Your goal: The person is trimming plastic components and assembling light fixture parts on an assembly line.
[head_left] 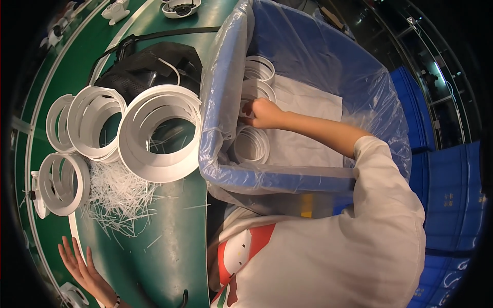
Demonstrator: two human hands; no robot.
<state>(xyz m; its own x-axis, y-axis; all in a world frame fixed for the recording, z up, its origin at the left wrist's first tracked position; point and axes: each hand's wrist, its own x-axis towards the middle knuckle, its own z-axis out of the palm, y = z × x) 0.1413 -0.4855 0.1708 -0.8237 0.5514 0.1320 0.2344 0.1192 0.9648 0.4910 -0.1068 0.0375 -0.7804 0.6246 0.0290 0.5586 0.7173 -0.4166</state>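
Reaching into a blue bin lined with clear plastic, my right hand has its fingers closed at the edge of a white plastic ring. The fingertips are partly hidden against the bin's left wall. More white rings stand along that wall, one stack beyond my hand and another nearer. My left hand is held over the left side of the green table, fingers spread and holding nothing. Ahead of it, white ring stacks of different sizes sit on the table.
A heap of thin white plastic strips lies among the rings. Behind them is a black mesh bag with a strap. White rounded parts sit on the far-left green surface. Blue crates stand to the right. A pale sheet lines the bin's bottom.
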